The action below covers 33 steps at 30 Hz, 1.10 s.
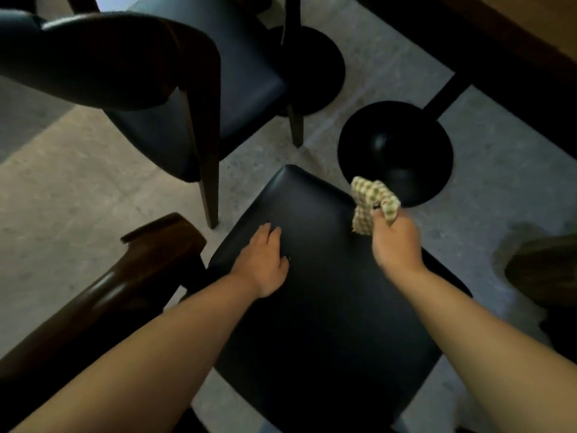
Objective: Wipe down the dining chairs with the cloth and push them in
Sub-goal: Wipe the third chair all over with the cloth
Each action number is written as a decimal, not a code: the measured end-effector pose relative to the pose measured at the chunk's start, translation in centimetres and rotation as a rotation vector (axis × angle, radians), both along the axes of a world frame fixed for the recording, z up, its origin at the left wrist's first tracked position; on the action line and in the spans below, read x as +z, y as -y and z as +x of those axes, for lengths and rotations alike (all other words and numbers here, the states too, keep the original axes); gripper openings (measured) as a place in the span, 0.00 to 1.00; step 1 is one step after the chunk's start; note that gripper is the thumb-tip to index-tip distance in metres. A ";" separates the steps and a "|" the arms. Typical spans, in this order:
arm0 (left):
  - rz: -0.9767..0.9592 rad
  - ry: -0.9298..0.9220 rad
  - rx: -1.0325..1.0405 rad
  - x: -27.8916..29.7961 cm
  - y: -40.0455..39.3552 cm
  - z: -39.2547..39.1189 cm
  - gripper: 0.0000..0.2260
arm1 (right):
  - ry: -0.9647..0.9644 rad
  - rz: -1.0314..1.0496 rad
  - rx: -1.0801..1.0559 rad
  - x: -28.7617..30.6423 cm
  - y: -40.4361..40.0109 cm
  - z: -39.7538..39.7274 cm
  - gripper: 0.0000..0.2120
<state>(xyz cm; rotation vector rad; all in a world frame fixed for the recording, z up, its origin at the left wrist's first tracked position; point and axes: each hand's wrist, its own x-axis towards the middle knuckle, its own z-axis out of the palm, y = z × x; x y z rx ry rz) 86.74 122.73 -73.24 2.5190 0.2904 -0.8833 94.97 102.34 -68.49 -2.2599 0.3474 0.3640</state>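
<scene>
Near chair seat: a black padded seat point(327, 307) is being shown filling the lower centre of the frame, its rounded front corner lying toward the upper middle.
Near chair back: a dark brown wooden backrest rail point(103, 295) is being seen at the lower left, just beside the seat.
Left hand: the left hand point(265, 264) is being rested on the seat left of centre, fingers relaxed and lightly spread, nothing being held.
Right hand: the right hand point(396, 242) is being held over the seat's right edge, fingers curled round the cloth.
Cloth: a bunched checked cloth point(371, 201), cream with green and orange, is being gripped by the right hand; it is being seen at the seat's upper right edge, but contact with the seat cannot be told.
Second chair: another dark-seated dining chair point(199, 89) with a curved backrest is being shown at the upper left, standing apart from the near chair.
Table bases: two round black pedestal bases point(396, 151) are being seen on the floor, one right of centre, one behind the second chair.
Tabletop: a wooden tabletop edge point(530, 23) is being glimpsed at the upper right.
Floor: a pale speckled floor point(78, 182) is being seen around the chairs.
</scene>
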 end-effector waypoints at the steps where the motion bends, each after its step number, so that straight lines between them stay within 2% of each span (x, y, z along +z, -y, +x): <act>1: 0.035 0.059 0.003 -1.3 0.5 0.9 0.31 | 0.087 0.002 -0.016 -1.1 0.0 1.3 0.16; 4: 0.135 0.179 0.000 -5.6 2.4 3.4 0.33 | 0.198 -0.021 0.012 -5.5 -0.3 5.1 0.17; 6: 0.244 0.247 -0.002 -8.0 3.5 4.5 0.34 | 0.175 -0.076 0.096 -8.9 -0.6 7.6 0.17; 9: 0.335 0.337 0.021 -10.4 3.9 4.4 0.36 | -0.036 -0.226 0.271 -12.8 -1.8 10.7 0.16; 11: 0.334 0.373 0.018 -11.2 3.7 4.0 0.36 | -0.176 -0.262 0.467 -13.9 -3.4 12.0 0.17; 13: 0.333 0.393 0.009 -11.3 3.6 3.9 0.36 | -0.231 -0.216 0.608 -14.3 -5.6 13.2 0.17; 18: 0.335 0.423 0.000 -11.6 3.6 3.7 0.36 | -0.297 0.031 0.742 -14.8 -12.1 16.0 0.18; 23: 0.358 0.427 -0.003 -11.5 3.7 3.8 0.36 | -0.309 0.136 0.759 -15.7 -12.9 16.5 0.16; 33: 0.384 0.444 -0.003 -11.4 3.8 4.0 0.36 | -0.232 0.182 0.668 -15.1 -4.3 14.3 0.11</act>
